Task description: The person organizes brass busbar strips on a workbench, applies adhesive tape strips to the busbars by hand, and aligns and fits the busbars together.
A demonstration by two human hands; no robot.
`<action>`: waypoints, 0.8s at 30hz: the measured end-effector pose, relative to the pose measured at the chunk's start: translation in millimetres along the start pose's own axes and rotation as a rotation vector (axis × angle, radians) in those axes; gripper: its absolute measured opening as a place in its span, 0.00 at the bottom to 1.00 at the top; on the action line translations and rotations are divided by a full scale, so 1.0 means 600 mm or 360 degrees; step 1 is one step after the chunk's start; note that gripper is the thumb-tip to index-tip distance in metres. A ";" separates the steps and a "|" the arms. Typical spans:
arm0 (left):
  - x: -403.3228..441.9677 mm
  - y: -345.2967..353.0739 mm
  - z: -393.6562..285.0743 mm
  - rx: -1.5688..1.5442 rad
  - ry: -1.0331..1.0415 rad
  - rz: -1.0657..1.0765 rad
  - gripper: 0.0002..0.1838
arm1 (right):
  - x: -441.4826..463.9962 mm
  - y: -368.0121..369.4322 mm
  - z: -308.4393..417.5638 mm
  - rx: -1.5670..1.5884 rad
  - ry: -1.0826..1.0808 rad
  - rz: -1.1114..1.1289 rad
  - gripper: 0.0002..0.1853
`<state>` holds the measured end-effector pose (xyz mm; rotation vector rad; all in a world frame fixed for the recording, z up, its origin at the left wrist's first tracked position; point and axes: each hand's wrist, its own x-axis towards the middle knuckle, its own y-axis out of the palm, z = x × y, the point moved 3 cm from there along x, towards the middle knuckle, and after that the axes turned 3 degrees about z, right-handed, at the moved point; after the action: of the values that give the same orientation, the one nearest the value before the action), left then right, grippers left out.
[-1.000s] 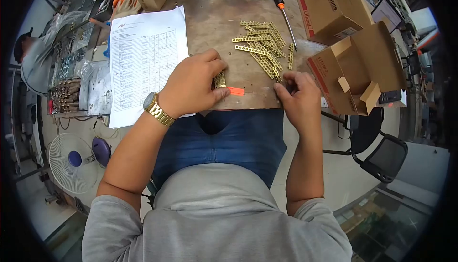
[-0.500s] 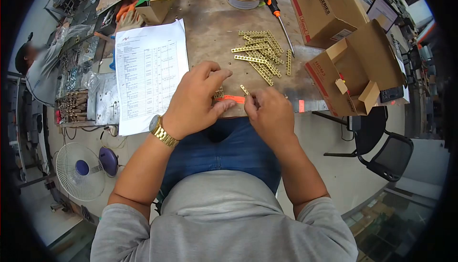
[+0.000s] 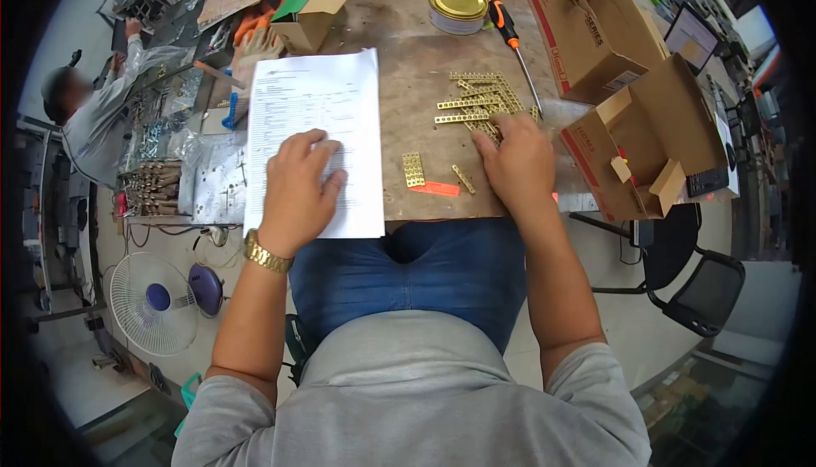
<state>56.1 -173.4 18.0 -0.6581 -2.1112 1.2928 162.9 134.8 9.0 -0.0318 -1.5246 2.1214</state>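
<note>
My left hand rests on the printed sheets, its fingers apart and nothing in them. At the lower right of the brass strip pile, my right hand reaches onto the strips; its fingertips cover some of them, and whether it grips one is hidden. Between the hands, a small block of brass strips lies side by side near the table's front edge. An orange-red tag touches its lower end. One short brass strip lies slanted just right of the tag.
A screwdriver and a round tin lie beyond the pile. Two open cardboard boxes stand at the right. Another small box, gloves and metal parts are at the left. A person sits at the far left.
My left hand has moved left from the small brass block onto the sheets. My right hand let go of the short strip beside the tag and moved up and right to the pile.
</note>
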 end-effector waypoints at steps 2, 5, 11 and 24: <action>0.002 0.006 -0.005 -0.0059 0.0007 -0.0030 0.23 | 0.014 0.015 0.006 -0.0040 0.0015 0.0021 0.16; 0.009 0.010 -0.004 -0.0127 -0.0004 -0.0115 0.25 | 0.027 0.004 0.023 -0.0116 0.0161 0.0215 0.14; 0.011 -0.004 -0.025 -0.0198 0.0061 -0.0120 0.22 | 0.018 -0.006 -0.022 -0.0056 0.0057 0.0068 0.14; 0.025 0.012 -0.125 -0.0326 0.0313 0.0089 0.27 | -0.111 -0.050 0.015 0.0529 0.0196 0.0185 0.14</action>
<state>98.2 -113.8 42.1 -0.8989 -2.0907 1.0026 229.5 105.4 20.5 -0.1330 -1.1099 2.3922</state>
